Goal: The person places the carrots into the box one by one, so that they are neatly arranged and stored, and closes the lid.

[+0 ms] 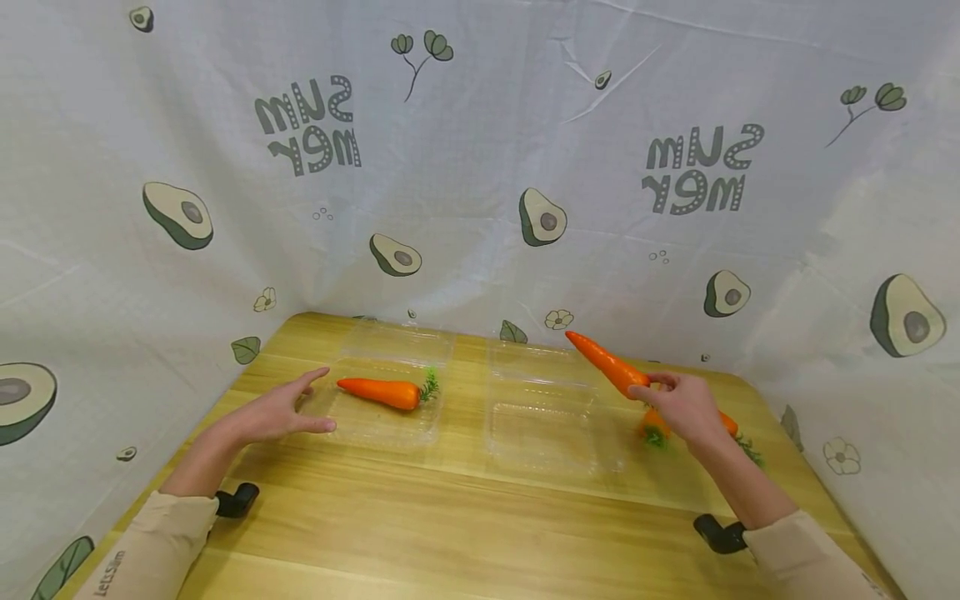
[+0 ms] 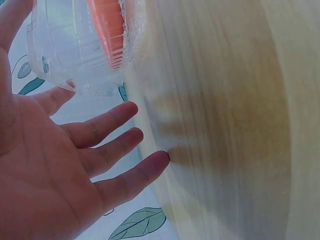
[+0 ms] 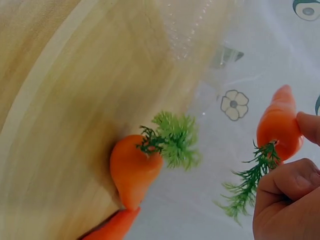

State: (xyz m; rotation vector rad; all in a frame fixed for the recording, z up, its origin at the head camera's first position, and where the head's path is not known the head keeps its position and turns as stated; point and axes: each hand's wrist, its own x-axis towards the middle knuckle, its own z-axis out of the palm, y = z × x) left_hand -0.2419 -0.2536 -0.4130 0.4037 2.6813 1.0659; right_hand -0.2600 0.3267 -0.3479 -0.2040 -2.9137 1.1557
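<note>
My right hand (image 1: 684, 405) pinches a carrot (image 1: 603, 362) by its thick end, its tip raised toward the back left. In the right wrist view the held carrot (image 3: 280, 122) hangs its green leaves below the thumb and finger. Two more carrots lie on the table beneath that hand; one shows its round orange top (image 3: 135, 167) and leaves. My left hand (image 1: 273, 408) has its fingers spread at the left side of a clear plastic box (image 1: 386, 433). Inside that box lies a carrot (image 1: 381, 392), leaves to the right. The left palm holds nothing.
A second clear plastic box (image 1: 551, 442) with its lid folded back stands at the middle right of the wooden table (image 1: 450, 533). A white printed cloth (image 1: 465, 150) hangs behind and along both sides.
</note>
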